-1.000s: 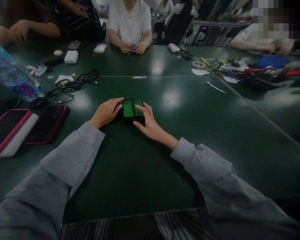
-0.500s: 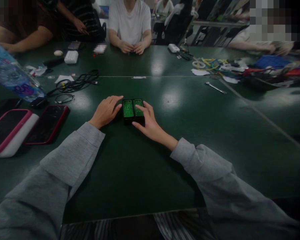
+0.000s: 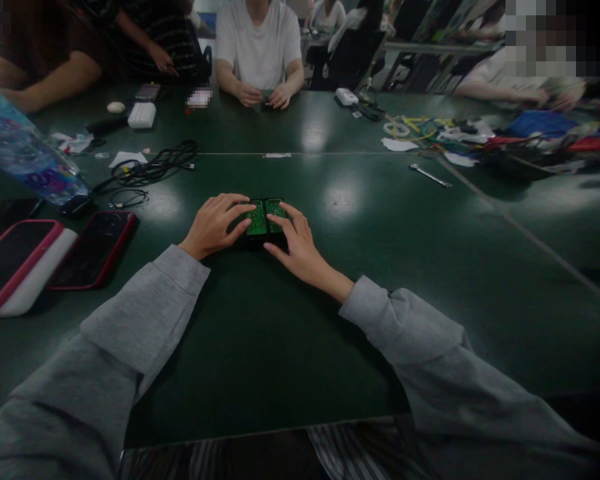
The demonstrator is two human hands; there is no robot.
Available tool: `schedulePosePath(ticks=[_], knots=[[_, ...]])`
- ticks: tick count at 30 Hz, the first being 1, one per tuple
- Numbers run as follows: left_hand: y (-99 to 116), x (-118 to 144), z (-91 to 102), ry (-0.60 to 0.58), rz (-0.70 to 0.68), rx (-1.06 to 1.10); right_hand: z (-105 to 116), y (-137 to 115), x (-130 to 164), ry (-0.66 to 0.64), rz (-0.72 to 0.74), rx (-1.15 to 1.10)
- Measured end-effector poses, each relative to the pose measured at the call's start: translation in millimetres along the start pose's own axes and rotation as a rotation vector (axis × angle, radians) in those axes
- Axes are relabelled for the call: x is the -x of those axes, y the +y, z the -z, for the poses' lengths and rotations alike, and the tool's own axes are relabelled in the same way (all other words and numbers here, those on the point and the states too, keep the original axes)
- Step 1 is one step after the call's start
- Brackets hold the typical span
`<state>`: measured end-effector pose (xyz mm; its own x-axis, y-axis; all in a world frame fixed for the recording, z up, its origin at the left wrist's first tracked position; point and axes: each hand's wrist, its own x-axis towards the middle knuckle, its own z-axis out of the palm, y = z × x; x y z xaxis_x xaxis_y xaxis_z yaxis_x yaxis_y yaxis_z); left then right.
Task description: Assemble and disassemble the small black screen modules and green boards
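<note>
A small black case (image 3: pixel 265 241) lies on the table with two green circuit boards side by side in it, the left board (image 3: pixel 257 227) and the right board (image 3: pixel 275 209). My left hand (image 3: pixel 215 225) reaches over the case's left side, fingers apart, with index finger and thumb tips at the left board. On the other side, my right hand (image 3: pixel 300 243) is curled about the right end of the case. Its thumb is at the near wall and its fingertips are over the right board. The right wall of the case is hidden by these fingers.
Phones (image 3: pixel 95 250) and a plastic bottle (image 3: pixel 30 153) are at the left, near a coiled black cable (image 3: pixel 155 163). A wrench (image 3: pixel 430 175) and a heap of wires (image 3: pixel 430 130) lie to the right. Opposite sits a person in a white shirt (image 3: pixel 258 47).
My left hand has moved right, from beside the case to over the left board. My right hand stays nearly in place. The person opposite has parted their hands slightly.
</note>
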<state>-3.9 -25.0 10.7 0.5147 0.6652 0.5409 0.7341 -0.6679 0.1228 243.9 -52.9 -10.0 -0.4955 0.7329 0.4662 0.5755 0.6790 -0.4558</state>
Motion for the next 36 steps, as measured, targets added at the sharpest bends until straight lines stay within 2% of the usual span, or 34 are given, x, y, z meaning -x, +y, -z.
schedulePosePath(ticks=[18,36], knots=[[-4,-2,-2.2,-0.065,0.041,0.097,5,2,-2,-0.076,-0.048,-0.008],[-4,-2,-0.8,-0.09,0.061,0.119,16,17,-7,-0.118,0.014,-0.104]])
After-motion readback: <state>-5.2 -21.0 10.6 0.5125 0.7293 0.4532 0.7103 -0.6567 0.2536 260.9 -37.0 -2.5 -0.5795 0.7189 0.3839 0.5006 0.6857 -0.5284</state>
